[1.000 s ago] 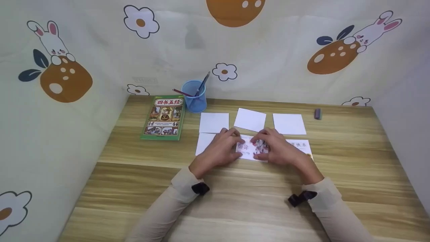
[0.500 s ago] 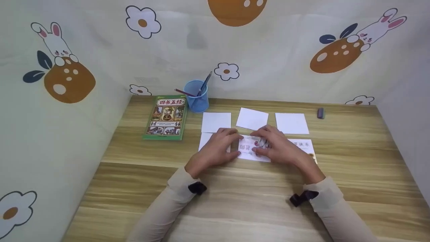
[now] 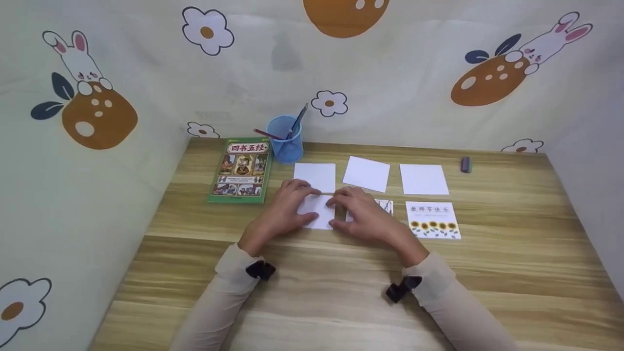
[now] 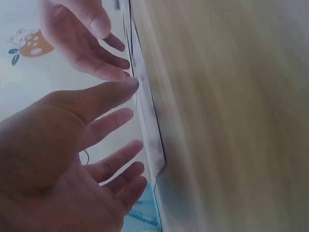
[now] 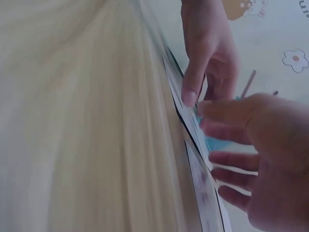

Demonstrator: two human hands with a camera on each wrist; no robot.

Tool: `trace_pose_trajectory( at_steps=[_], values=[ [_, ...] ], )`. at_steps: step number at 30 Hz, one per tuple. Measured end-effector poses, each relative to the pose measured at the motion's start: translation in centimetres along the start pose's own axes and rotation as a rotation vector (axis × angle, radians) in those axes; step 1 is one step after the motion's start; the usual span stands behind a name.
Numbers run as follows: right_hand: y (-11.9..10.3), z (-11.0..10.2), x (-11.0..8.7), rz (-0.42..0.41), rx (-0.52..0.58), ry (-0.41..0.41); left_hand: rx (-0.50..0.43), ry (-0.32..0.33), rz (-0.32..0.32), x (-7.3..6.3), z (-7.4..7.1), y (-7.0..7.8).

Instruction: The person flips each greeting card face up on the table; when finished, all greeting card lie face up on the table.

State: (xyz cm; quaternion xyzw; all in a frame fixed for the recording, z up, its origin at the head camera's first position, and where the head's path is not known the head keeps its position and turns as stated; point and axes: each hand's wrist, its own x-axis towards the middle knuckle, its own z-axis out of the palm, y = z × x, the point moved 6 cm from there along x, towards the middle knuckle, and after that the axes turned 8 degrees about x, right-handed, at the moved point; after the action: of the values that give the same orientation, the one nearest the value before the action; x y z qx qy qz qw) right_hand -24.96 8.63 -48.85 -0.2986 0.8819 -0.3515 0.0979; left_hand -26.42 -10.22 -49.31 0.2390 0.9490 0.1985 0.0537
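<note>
A blank white card [image 3: 323, 210] lies flat in the front row, at its left end. My left hand [image 3: 284, 210] is at its left side, thumb and fingertips over the card. My right hand [image 3: 366, 214] is at the right edge, thumb and index fingertip on or just above the card. Both hands' fingers are loosely extended in the left wrist view, near the card's edge [image 4: 154, 140]. Under the right hand a printed card [image 3: 385, 206] is mostly hidden. To its right lies a card with sunflowers and Chinese characters [image 3: 433, 220].
Behind lie three blank cards, left [image 3: 314, 175], middle [image 3: 366, 173] and right [image 3: 423, 179]. A green comic-style book [image 3: 241, 170] and a blue mesh pen cup [image 3: 287, 146] stand back left. A small dark eraser-like block [image 3: 466, 165] is at back right.
Both hands have shifted left from the printed middle card to the blank card at the front left. The sunflower card, partly covered before, is now fully visible.
</note>
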Motion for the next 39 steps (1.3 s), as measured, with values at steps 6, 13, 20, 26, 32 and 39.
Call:
trace_pose_trajectory(
  at_steps=[6, 13, 20, 26, 32, 39],
  values=[
    [-0.3, 0.9, 0.9, 0.091, -0.048, 0.061, -0.056, -0.076, -0.041, -0.5, -0.3, -1.0],
    [-0.2, 1.2, 0.9, 0.125, -0.064, 0.077, -0.044, -0.087, -0.041, -0.7, -0.5, -1.4],
    [-0.3, 1.6, 0.9, 0.142, -0.022, 0.056, -0.058, -0.116, -0.044, -1.1, -0.7, -1.4],
    [-0.5, 1.8, 0.9, 0.107, 0.005, 0.024, -0.054, -0.135, -0.036, -1.0, -0.9, -1.2],
    [-1.1, 1.9, 0.9, 0.038, -0.025, 0.007, -0.080, -0.128, -0.007, -0.8, -1.2, -0.9],
    [-1.7, 1.6, 0.8, -0.012, -0.028, 0.026, -0.177, -0.023, 0.048, -0.7, -2.1, -0.3]
  ],
)
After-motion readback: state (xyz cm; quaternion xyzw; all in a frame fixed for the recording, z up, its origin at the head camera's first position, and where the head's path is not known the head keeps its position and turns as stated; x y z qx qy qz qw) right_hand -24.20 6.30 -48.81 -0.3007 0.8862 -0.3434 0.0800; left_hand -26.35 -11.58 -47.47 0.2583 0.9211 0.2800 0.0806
